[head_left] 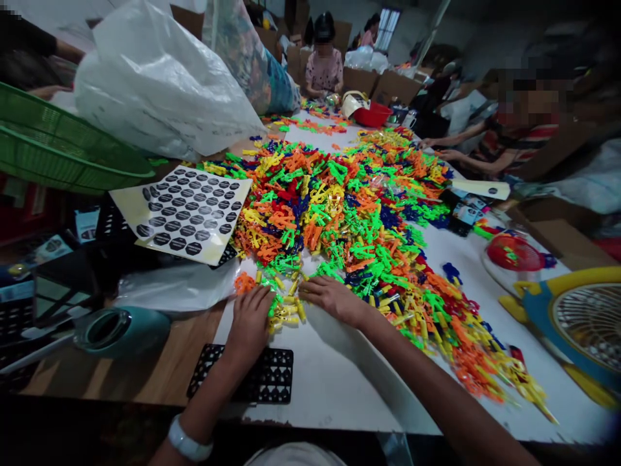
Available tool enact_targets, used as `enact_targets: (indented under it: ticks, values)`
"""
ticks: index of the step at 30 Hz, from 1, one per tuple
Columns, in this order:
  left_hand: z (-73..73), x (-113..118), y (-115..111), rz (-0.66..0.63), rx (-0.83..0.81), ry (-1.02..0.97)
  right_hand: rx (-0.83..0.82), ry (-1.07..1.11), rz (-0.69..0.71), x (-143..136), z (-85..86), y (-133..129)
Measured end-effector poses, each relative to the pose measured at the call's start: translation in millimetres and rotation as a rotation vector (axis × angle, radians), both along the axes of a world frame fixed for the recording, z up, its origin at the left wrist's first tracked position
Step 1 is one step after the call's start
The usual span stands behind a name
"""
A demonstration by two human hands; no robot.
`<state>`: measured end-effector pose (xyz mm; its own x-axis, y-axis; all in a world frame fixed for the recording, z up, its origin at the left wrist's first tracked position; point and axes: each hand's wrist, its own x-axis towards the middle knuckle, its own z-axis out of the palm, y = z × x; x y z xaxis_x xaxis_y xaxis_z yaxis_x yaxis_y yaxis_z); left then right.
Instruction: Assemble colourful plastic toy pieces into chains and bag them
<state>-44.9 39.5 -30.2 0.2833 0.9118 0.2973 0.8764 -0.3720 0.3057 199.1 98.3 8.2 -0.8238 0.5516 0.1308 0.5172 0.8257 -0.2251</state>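
A large heap of small plastic pieces (334, 200) in orange, green, yellow, red and blue covers the white tabletop (330, 362). At its near edge, my left hand (252, 314) rests palm down against green and yellow pieces, its fingers partly spread. To the right, my right hand (332, 299) lies low beside the heap with its fingers stretched toward yellow pieces. Several yellow pieces (290, 304) lie between the two hands. Under my left forearm sits a black perforated tray (274, 375). No held piece shows in either hand.
A sheet of black stickers (189, 210), a teal bottle (123, 330) and a green basket (63, 145) stand at the left. A blue and yellow fan (572, 317) is at the right. People sit at the far end and right side, one with hands by the heap.
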Motion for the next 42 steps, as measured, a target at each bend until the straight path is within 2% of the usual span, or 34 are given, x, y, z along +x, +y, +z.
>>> enact_targets:
  ticks: [4,9,13,16,19,21,23,27,31,36,39,42]
  values:
    - [-1.4,-1,-2,-0.004,-0.010,-0.038,0.053,-0.112,0.033,-2,-0.2,7]
    - [-2.5,1,-2,0.029,-0.001,-0.054,0.167,-0.231,0.031,-13,-13.6,14]
    - [-5.2,-2,-1,0.011,0.010,-0.085,0.120,-0.186,-0.052,-18,-22.4,21]
    - [-5.5,-6,-2,0.007,0.001,-0.101,0.020,-0.031,-0.153,-16,-17.1,18]
    - [-4.4,-8,-3,-0.008,-0.021,-0.112,-0.014,0.028,-0.054,-10,-4.6,4]
    - [-4.7,-8,-3,-0.016,-0.028,-0.124,0.008,-0.037,0.066,-6,1.3,-8]
    - [-6.7,-8,-2,-0.011,-0.024,-0.144,0.038,-0.102,0.108,-2,2.5,-17]
    - [-12.7,-9,2,0.004,-0.014,-0.211,0.034,-0.074,-0.020,-3,-4.3,-21]
    - [-14.7,-12,7,-0.014,-0.029,-0.263,0.000,0.023,-0.195,-25,-12.9,-13]
    - [-15.6,-13,11,-0.027,-0.017,-0.270,-0.013,-0.057,-0.249,-51,-25.5,-6]
    - [-15.9,-13,10,-0.023,-0.014,-0.291,-0.090,-0.021,-0.316,-43,-25.4,-5]
    - [-16.5,-11,9,-0.023,-0.038,-0.320,-0.117,0.060,-0.383,-29,-17.6,1]
